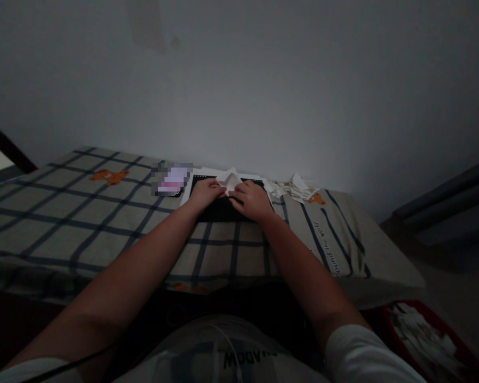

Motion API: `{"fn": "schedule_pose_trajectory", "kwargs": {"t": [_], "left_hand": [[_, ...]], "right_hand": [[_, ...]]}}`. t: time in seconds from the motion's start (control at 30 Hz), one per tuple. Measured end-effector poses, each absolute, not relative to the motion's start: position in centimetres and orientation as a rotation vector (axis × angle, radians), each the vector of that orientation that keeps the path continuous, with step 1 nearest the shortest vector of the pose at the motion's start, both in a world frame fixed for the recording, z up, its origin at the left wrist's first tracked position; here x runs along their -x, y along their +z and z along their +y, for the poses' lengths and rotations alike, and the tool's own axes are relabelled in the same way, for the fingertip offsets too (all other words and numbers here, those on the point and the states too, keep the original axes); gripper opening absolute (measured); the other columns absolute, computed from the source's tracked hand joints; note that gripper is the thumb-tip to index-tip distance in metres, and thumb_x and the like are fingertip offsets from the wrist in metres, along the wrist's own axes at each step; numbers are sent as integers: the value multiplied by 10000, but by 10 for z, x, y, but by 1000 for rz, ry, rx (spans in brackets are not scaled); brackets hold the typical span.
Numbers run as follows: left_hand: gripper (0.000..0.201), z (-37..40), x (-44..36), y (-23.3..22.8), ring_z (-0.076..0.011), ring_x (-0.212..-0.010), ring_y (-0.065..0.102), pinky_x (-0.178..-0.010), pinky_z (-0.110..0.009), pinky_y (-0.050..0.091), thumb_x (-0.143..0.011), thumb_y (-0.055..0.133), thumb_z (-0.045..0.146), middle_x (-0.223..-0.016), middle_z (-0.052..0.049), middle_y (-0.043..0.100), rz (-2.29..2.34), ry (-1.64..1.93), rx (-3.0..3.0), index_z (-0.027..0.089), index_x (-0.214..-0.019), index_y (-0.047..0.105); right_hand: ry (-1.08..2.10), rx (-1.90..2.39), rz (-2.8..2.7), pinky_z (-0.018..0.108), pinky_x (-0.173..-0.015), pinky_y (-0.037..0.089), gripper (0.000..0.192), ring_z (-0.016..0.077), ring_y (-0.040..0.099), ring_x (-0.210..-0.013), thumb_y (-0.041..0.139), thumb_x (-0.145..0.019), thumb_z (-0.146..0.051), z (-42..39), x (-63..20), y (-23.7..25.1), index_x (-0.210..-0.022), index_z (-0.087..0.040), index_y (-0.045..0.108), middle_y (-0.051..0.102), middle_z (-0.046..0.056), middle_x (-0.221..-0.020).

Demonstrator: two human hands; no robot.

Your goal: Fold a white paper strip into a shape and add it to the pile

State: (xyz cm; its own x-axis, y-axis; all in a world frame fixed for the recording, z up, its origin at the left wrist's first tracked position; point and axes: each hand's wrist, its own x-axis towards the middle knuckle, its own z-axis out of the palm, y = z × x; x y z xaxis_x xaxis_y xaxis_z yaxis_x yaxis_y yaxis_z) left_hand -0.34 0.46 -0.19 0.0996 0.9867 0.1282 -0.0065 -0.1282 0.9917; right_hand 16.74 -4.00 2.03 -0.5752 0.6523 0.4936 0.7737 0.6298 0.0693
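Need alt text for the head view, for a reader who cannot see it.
Two bare hands, left hand and right hand, press a folded white paper onto a dark board on a plaid cloth. More folded papers lie to the right, by a plain wall.

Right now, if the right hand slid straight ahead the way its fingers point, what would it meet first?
The folded white paper, which the right hand already touches at its fingertips; beyond it, probably the wall, though depth is unclear.

Both arms reach forward, left hand (206, 193) and right hand (252, 200) close together, fingers curled.
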Motion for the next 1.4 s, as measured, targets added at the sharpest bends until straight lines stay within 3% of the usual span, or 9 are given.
{"fn": "schedule_pose_trajectory", "kwargs": {"t": [0.17, 0.33, 0.53, 0.6, 0.7, 0.83, 1.13, 1.27, 1.4], "left_hand": [[84, 2, 6, 3, -119, -587, 555, -575, -208, 406, -633, 658, 223, -601, -2, 618, 1231, 1290, -1648, 157, -629, 606], [112, 2, 5, 0, -127, -620, 575, -589, -209, 401, -653, 646, 253, -639, -7, 630, 1180, 1297, -1684, 163, -641, 581], [206, 1, -5, -5, -125, -676, 598, -667, -230, 461, -644, 660, 238, -708, -9, 637, 954, 1339, -1442, 142, -816, 599], [310, 1, -9, -6, -123, -716, 608, -709, -248, 478, -620, 678, 199, -795, -22, 648, 843, 1347, -1274, 138, -908, 580], [344, 2, -14, -9, -108, -722, 610, -754, -260, 485, -597, 690, 145, -809, -16, 643, 772, 1343, -1145, 139, -915, 558], [340, 3, -15, -12, -115, -700, 616, -741, -275, 499, -625, 671, 145, -781, -14, 641, 831, 1288, -1171, 147, -944, 554], [492, 5, -10, -14, -155, -688, 637, -667, -282, 507, -720, 634, 263, -788, -57, 655, 1029, 1346, -1566, 139, -1174, 490], [456, 5, -11, -13, -156, -677, 646, -664, -291, 518, -768, 578, 223, -737, -50, 646, 969, 1349, -1545, 127, -1199, 467], [491, 5, -11, -12, -155, -660, 651, -669, -299, 528, -751, 556, 135, -692, -40, 631, 959, 1308, -1359, 115, -1227, 436]], "right_hand": [[-169, 1178, -1981, 327, -835, 355, 258, 181, 466, -924, 418, -861, -316, -31, -169, 13, -911, -165, 622, 563, 80, -922], [312, 1315, -1587, 275, -671, 431, 482, 118, 507, -682, 570, -729, -415, -10, -172, -7, -1118, -156, 457, 550, 40, -889], [916, 1225, -1339, 229, -527, 464, 644, 121, 580, -656, 617, -703, -339, -5, -158, -15, -1266, -201, 337, 607, 21, -863], [1053, 1173, -1173, 220, -497, 471, 622, 118, 599, -638, 607, -722, -294, -6, -154, -13, -1270, -202, 328, 623, 29, -887], [1194, 1120, -1089, 194, -504, 470, 359, 94, 603, -616, 591, -743, -273, -6, -152, -12, -1077, -163, 516, 642, 42, -860], [1146, 1107, -1114, 168, -488, 445, 162, 74, 577, -569, 592, -732, -274, -4, -155, -16, -800, -128, 609, 641, 36, -729], [1034, 1235, -1077, 173, -468, 451, 79, 61, 539, -488, 589, -712, -199, -3, -160, -11, -734, -124, 599, 600, -3, -629], [984, 1242, -1099, 179, -478, 462, 114, 64, 544, -494, 561, -732, -194, -2, -161, -11, -816, -125, 596, 607, 1, -658], [843, 1190, -1206, 187, -506, 475, 373, 77, 570, -522, 572, -720, -196, 2, -163, -16, -1084, -203, 493, 603, -43, -672]]}}
